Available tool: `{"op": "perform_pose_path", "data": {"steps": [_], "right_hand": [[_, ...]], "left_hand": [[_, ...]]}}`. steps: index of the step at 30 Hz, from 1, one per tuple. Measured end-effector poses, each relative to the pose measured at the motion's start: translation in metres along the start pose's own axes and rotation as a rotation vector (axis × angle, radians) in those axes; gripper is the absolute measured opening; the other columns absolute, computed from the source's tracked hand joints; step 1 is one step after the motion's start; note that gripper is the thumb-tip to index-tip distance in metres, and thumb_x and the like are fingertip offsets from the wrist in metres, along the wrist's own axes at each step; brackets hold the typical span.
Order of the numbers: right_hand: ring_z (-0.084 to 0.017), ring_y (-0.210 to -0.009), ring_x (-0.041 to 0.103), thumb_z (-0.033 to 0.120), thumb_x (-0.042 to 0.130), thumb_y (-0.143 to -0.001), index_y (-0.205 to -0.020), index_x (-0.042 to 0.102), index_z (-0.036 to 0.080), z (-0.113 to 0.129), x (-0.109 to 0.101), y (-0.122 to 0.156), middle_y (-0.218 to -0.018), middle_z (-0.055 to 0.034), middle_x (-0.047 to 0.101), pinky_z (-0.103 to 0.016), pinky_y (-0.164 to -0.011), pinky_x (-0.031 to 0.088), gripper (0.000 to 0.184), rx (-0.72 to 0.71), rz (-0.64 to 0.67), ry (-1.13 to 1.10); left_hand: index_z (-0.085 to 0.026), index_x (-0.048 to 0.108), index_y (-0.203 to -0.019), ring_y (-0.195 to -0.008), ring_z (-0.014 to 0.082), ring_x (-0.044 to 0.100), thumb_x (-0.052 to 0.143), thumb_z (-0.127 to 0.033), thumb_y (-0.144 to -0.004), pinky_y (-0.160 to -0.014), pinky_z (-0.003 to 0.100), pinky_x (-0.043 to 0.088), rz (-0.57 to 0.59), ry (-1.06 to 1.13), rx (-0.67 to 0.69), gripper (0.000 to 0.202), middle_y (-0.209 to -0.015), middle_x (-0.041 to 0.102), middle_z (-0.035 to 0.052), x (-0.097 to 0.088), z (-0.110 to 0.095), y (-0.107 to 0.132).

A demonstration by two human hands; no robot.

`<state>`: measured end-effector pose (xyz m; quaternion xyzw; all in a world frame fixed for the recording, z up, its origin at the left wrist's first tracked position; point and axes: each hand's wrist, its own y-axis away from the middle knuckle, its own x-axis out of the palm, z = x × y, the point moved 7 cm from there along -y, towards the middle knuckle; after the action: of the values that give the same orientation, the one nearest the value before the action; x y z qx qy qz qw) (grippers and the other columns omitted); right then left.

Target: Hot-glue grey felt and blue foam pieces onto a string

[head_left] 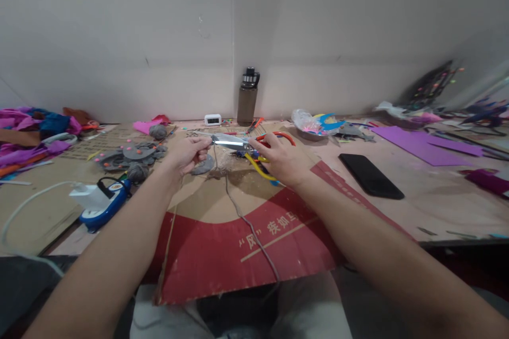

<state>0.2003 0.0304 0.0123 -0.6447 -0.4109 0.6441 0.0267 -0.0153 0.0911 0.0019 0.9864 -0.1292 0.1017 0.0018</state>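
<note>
Scissors (233, 143) are up in the air over the near part of the tabletop (409, 206), blades pointing across to the person's left, above a red-and-tan cardboard sheet (194, 246). From where I stand, the right hand (284, 159) is wrapped around the red-and-yellow handles (257, 169), while the left hand (191, 154) has its fingertips drawn together by the blade tips and seems to pinch grey yarn (243, 215); one strand dangles there, another trails over the cardboard. I'd judge the scissors rigid, fairly light and weighted toward the metal, so the loops are the place to hold, with skin clear of the edges. The yarn looks soft, limp and weightless, likely to slide or fold unless nipped close and kept taut. A black smartphone (371, 176) lies off to the right.
</note>
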Motion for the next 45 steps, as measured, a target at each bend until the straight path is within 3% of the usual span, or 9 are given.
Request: {"op": "perform_pose_path", "data": {"steps": [15,27,36,45], "right_hand": [[-0.023,-0.096,0.054,0.02,0.049,-0.087,-0.138,0.041,0.026,0.004,0.001,0.0,-0.12,-0.0128,0.052,-0.032,-0.072,0.044,0.052,-0.025,0.031,0.025],[-0.021,-0.087,0.052,0.03,0.046,-0.092,-0.136,0.044,0.026,0.015,-0.009,0.0,-0.111,-0.01,0.058,-0.03,-0.07,0.036,0.045,-0.054,0.047,0.09],[-0.02,-0.087,0.054,0.03,0.045,-0.092,-0.135,0.047,0.024,0.014,-0.002,0.0,-0.112,-0.0101,0.058,-0.03,-0.071,0.038,0.043,-0.058,0.055,0.032],[-0.018,-0.081,0.054,0.026,0.044,-0.091,-0.135,0.047,0.025,0.016,0.001,0.0,-0.113,-0.0099,0.058,-0.029,-0.063,0.032,0.045,-0.05,0.102,0.077]], "left_hand": [[-0.011,0.053,-0.065,-0.032,-0.002,0.029,0.068,-0.015,-0.078,-0.029,0.008,0.02,-0.1,0.086,-0.123,0.021,-0.052,0.05,-0.0012,-0.002,0.004,0.003],[-0.013,0.052,-0.066,-0.031,-0.0012,0.027,0.065,-0.018,-0.082,-0.028,0.009,0.019,-0.125,0.099,-0.118,0.021,-0.051,0.048,-0.0021,-0.007,0.008,0.001],[-0.013,0.052,-0.067,-0.031,-0.0013,0.027,0.065,-0.017,-0.081,-0.027,0.008,0.018,-0.14,0.102,-0.122,0.02,-0.05,0.047,-0.0023,-0.006,0.007,0.002],[-0.013,0.05,-0.069,-0.03,-0.0008,0.026,0.053,-0.014,-0.089,-0.028,0.008,0.019,-0.174,0.094,-0.151,0.02,-0.049,0.045,-0.0028,-0.007,0.011,0.001]]}}
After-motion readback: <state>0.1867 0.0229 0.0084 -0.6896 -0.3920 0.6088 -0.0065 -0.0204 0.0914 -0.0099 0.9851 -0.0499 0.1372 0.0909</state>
